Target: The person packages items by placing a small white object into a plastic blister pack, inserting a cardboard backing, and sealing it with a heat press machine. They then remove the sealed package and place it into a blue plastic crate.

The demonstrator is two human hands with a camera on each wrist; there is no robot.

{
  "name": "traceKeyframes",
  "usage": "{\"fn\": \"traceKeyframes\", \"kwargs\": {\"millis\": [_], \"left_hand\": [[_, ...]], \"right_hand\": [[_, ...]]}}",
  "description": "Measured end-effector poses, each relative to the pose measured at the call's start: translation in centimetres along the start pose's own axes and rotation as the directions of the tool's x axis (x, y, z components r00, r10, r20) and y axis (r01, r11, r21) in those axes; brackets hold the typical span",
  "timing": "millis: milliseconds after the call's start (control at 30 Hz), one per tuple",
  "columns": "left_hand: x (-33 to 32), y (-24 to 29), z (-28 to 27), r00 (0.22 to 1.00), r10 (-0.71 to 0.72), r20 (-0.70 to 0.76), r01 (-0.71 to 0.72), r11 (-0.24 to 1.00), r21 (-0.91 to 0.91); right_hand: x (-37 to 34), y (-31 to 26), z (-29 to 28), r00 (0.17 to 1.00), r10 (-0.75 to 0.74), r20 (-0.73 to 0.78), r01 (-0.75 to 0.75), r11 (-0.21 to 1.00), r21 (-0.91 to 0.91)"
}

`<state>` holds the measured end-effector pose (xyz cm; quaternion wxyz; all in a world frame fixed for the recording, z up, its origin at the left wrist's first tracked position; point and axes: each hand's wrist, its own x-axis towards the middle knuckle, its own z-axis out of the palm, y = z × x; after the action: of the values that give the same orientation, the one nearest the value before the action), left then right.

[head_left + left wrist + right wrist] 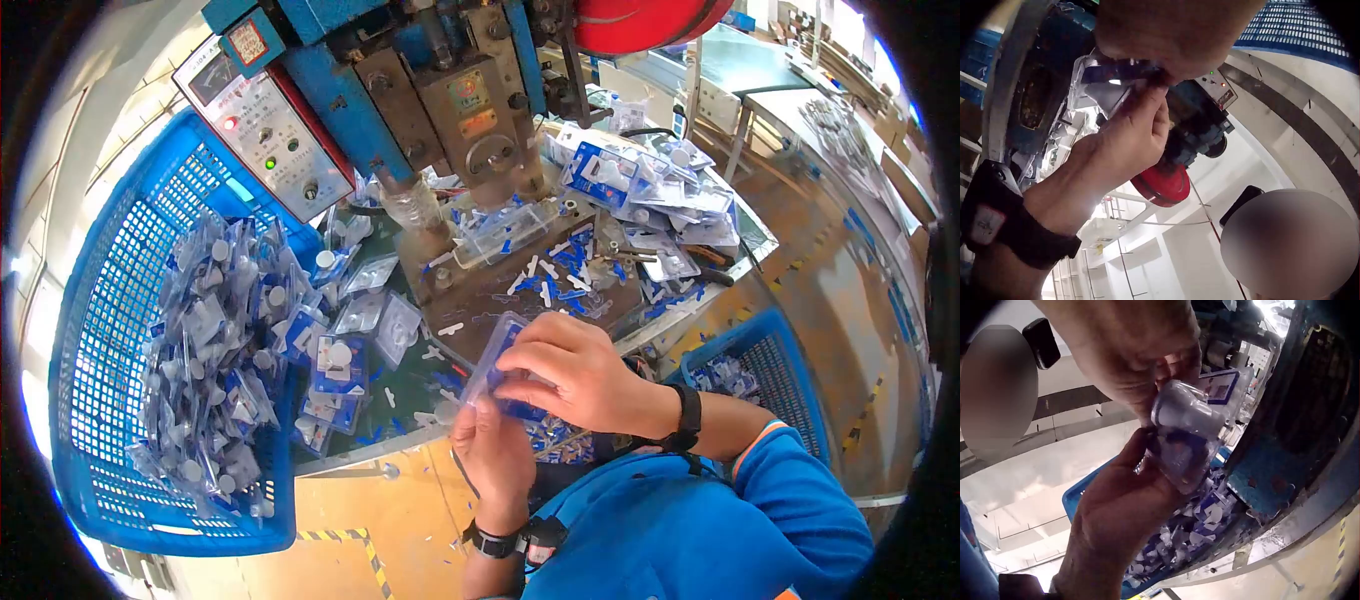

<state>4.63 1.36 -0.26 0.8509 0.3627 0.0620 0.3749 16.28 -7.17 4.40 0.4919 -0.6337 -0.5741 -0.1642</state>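
Observation:
Just in front of the press, both hands grip one clear blister pack (489, 362) with a blue card inside. My left hand (497, 452) pinches its lower end, thumb up along the edge. From the right, my right hand (588, 375) curls its fingers over the upper part and covers much of the card. In the right wrist view, a white rounded piece (1190, 412) shows through the clear plastic of the pack, beside a printed blue-edged card (1219, 387).
The blue press (470, 110) stands ahead, its bed strewn with small blue and white offcuts (560, 275). A blue basket (95, 420) at left is heaped with packs. More packs (650, 195) pile at back right. A smaller blue basket (800, 400) sits lower right.

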Motion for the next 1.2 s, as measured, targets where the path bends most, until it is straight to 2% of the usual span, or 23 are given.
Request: {"fn": "traceKeyframes", "kwargs": {"millis": [133, 233, 333, 433, 633, 767, 867, 967, 1067, 1133, 1200], "left_hand": [[-0.1, -0.2, -0.4, 0.998, 0.05, 0.024, -0.052, 0.996, 0.066], [-0.2, -0.2, 0.3, 0.998, 0.063, 0.023, -0.064, 0.995, 0.073], [-0.3, -0.1, 0.2, 0.995, 0.086, 0.043, -0.09, 0.992, 0.087], [-0.5, 0.1, 0.6, 0.988, 0.152, -0.011, -0.149, 0.981, 0.123], [-0.5, 0.0, 0.5, 0.989, 0.139, 0.048, -0.141, 0.989, 0.052], [-0.5, -0.2, 1.8, 0.991, 0.132, 0.002, -0.132, 0.991, -0.02], [-0.5, -0.1, 1.9, 0.991, 0.127, -0.045, -0.127, 0.992, 0.008], [-0.5, -0.2, 1.4, 0.99, 0.128, -0.059, -0.126, 0.991, 0.034], [-0.4, -0.4, 1.1, 0.986, 0.159, -0.048, -0.156, 0.986, 0.053], [0.1, 0.0, 0.4, 0.985, 0.171, -0.004, -0.17, 0.984, 0.044], [0.1, 0.4, 0.8, 0.985, 0.161, -0.068, -0.154, 0.983, 0.103]], "right_hand": [[0.0, -0.1, 0.4, 0.995, -0.09, -0.033, 0.087, 0.993, -0.078], [-0.2, -0.2, 0.5, 0.988, -0.157, -0.003, 0.156, 0.981, -0.119], [-0.1, -0.8, 0.9, 0.988, -0.142, -0.057, 0.134, 0.984, -0.114], [0.6, -0.5, 0.3, 0.997, -0.019, -0.076, 0.018, 1.0, -0.01], [0.3, -0.6, 0.4, 0.982, -0.167, -0.092, 0.155, 0.98, -0.123], [0.9, -0.3, 0.4, 0.968, -0.235, -0.092, 0.224, 0.967, -0.122], [1.3, 0.1, 0.6, 0.926, -0.378, -0.013, 0.369, 0.91, -0.191], [1.2, 0.5, 0.7, 0.92, -0.381, 0.087, 0.391, 0.901, -0.186], [1.2, 0.4, 1.3, 0.95, -0.312, 0.004, 0.311, 0.948, -0.07], [1.4, 0.2, 0.9, 0.965, -0.261, 0.018, 0.261, 0.965, -0.018], [1.9, 0.0, 0.2, 0.98, -0.201, 0.001, 0.201, 0.979, -0.028]]}}
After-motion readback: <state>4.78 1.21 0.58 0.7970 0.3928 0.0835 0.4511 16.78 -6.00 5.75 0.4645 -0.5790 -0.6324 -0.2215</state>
